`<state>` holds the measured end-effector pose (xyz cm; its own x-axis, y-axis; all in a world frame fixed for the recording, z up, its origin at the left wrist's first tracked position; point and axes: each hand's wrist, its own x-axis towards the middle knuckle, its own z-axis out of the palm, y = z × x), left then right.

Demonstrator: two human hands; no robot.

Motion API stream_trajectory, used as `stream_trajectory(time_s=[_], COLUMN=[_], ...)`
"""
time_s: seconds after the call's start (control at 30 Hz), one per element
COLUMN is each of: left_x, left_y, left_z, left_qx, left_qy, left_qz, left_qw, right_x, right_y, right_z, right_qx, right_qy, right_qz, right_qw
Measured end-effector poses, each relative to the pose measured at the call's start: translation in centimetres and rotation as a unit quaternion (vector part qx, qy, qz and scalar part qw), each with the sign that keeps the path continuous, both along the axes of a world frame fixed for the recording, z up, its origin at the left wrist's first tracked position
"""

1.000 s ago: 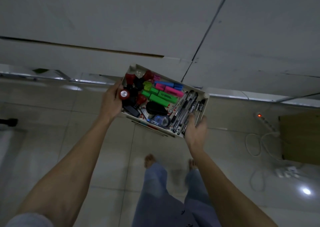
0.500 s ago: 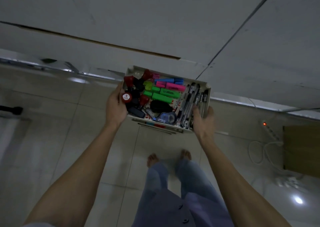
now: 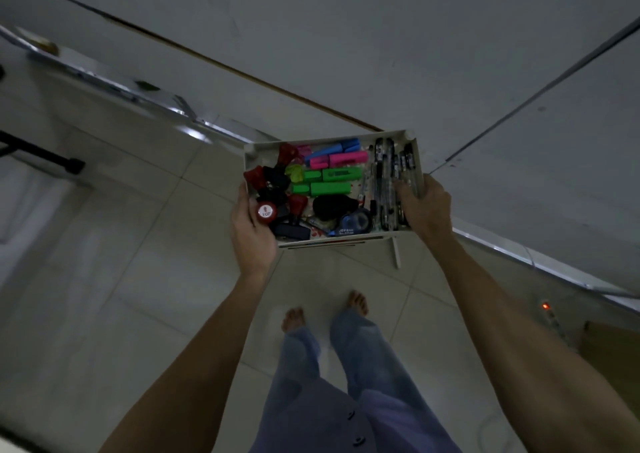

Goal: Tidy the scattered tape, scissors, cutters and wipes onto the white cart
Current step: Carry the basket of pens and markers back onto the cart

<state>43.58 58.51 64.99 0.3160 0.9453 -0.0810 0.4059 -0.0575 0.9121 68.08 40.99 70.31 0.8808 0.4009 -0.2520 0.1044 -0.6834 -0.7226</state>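
Note:
I hold a white tray (image 3: 263,148) level in front of me, above the tiled floor. My left hand (image 3: 251,231) grips its left front corner and my right hand (image 3: 424,207) grips its right side. Inside lie green highlighters (image 3: 330,182), pink highlighters (image 3: 346,159) and a blue one, several dark pens (image 3: 388,182) along the right, red stamps (image 3: 266,213), a black oval object (image 3: 332,207) and a blue correction-tape dispenser (image 3: 355,222). No cart, scissors or wipes are in view.
A white wall (image 3: 346,37) rises just behind the tray, meeting the floor at a shiny skirting strip (image 3: 166,103). My bare feet (image 3: 325,309) stand on pale tiles. A power strip with a red light (image 3: 547,309) lies at the right, and a dark stand leg (image 3: 52,160) at the left.
The tray has swung clockwise and shifted right, closer to the wall. Both hands keep their hold, and my feet have stepped beneath it.

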Motion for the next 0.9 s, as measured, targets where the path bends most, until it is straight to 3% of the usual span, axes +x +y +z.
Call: stream_trajectory(time_s=[0.23, 0.47, 0.6, 0.77, 0.9], left_x=[2.3, 4.1, 6.7, 12.5, 16.2], left_y=[-0.7, 0.8, 2.3, 3.9, 6.4], left_z=[0.5, 2.1, 2.1, 4.0, 3.2], left_qx=[0.021, 0.038, 0.042, 0.108, 0.09], left_qy=[0.026, 0.037, 0.064, 0.031, 0.041], left_qz=[0.006, -0.019, -0.076, -0.197, -0.28], left_qw=[0.999, 0.998, 0.994, 0.974, 0.955], right_x=[3.4, 3.1, 3.3, 2.7, 2.1], right_y=[0.0, -1.0, -3.3, -5.2, -5.4], right_z=[-0.8, -1.9, -2.4, -2.2, -2.4], right_qx=[0.013, 0.049, 0.063, 0.071, 0.069], right_qy=[0.023, 0.037, 0.056, 0.057, 0.051], right_qz=[0.026, -0.014, -0.06, -0.145, -0.214], right_qw=[0.999, 0.998, 0.995, 0.985, 0.973])
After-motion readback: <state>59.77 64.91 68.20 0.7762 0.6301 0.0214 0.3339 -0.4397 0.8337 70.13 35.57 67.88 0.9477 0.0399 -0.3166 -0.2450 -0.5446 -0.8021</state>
